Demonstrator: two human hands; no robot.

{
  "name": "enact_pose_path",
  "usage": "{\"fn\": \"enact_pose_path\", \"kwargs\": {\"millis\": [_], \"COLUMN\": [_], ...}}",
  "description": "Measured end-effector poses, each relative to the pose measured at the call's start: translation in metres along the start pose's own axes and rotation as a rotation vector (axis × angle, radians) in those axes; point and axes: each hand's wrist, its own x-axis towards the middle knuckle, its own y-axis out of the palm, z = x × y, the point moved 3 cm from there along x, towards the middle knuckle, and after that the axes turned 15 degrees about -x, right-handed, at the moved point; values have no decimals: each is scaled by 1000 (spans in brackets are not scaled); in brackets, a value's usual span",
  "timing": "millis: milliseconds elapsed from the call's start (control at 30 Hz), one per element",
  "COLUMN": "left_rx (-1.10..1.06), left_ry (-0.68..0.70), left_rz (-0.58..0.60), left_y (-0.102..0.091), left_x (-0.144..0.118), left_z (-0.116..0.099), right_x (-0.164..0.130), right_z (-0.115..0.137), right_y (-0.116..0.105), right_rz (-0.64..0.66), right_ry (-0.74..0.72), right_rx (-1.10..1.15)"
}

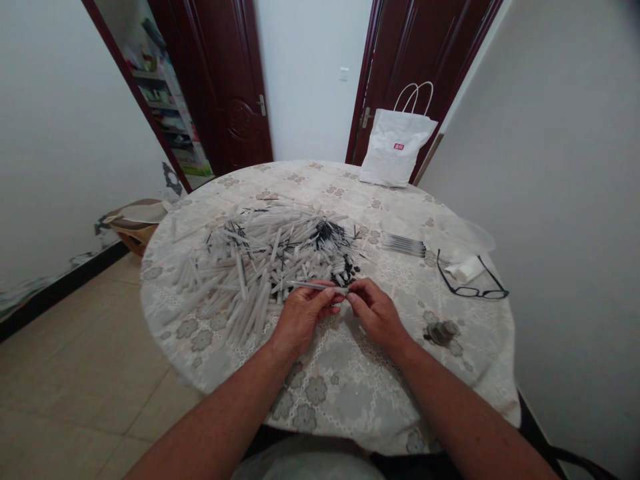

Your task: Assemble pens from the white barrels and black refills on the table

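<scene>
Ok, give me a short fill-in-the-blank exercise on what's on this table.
1. Both hands, left hand and right hand, hold one white ____ between them.
2. The glasses lie to the person's ____ of the pile.
3. The bag at the far edge of the table is ____ in colour.

Missing words: tube; right; white

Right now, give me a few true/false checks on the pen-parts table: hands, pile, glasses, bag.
1. Both hands, left hand and right hand, meet on one thin pen part. True.
2. The pile of white tubes lies right of the hands. False: it lies ahead and to the left.
3. The glasses lie on the table, right side. True.
4. The paper bag is black. False: it is white.
</scene>
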Motion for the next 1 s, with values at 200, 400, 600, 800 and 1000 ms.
{"fn": "enact_pose_path", "kwargs": {"millis": [200,400,600,800,1000], "left_rx": [-1,-2,-7,-12,-4], "left_ry": [-10,-2,1,5,6], "left_rz": [-9,-10,-6,-10,-12], "left_y": [1,-1,1,3,4], "left_x": [0,2,1,-1,-2], "left_z": [0,1,1,-2,-3], "right_x": [-1,0,0,-1,-1], "right_z": [0,0,-1,3,1], "right_y": [-1,0,3,1,2], "right_rz": [29,-8,5,16,7], "right_ry": [15,8,25,5,19], "right_rx": [33,-6,21,-7,62]}}
